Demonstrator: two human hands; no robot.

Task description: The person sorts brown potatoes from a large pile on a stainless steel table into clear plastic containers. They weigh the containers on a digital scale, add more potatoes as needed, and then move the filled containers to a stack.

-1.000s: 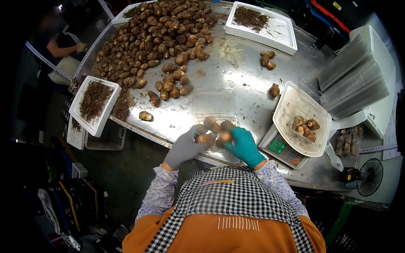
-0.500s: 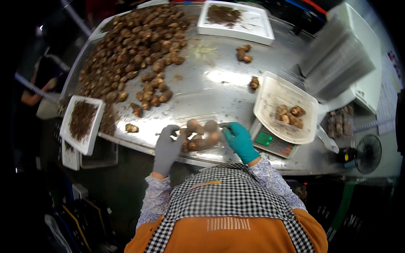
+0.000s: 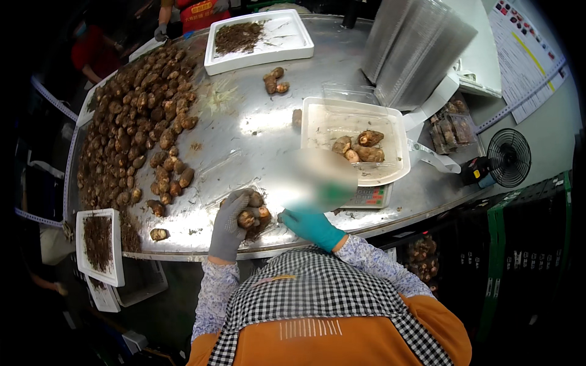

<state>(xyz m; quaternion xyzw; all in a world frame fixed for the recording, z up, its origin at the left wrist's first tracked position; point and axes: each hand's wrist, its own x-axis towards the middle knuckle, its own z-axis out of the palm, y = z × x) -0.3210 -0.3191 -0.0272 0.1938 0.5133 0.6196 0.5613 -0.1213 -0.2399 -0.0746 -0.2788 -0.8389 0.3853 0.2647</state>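
My left hand (image 3: pixel 230 226), in a grey glove, curls around several brown taro tubers (image 3: pixel 246 218) near the table's front edge. Faint shiny edges of clear plastic show around them, mostly lost in glare. To their right, my right hand (image 3: pixel 311 227) in a teal glove points its stretched fingers toward the tubers, a small gap apart. A blurred patch covers the area just above it. At right, a white tub (image 3: pixel 395 141) sits on a scale (image 3: pixel 371 196); inside are several taros (image 3: pixel 370 154) in a clear plastic tray.
A large taro heap (image 3: pixel 137 110) covers the table's left side. White foam trays of soil stand at the back (image 3: pixel 262 64) and left corner (image 3: pixel 116 247). Stacked clear trays (image 3: pixel 421 49), packed taros (image 3: pixel 453 128) and a black fan (image 3: pixel 510 158) are at right. Co-workers stand beyond.
The view has turned, shifting the table things leftward. My left hand has moved from the edge of the group onto the tubers. My right hand is now lower beside them.
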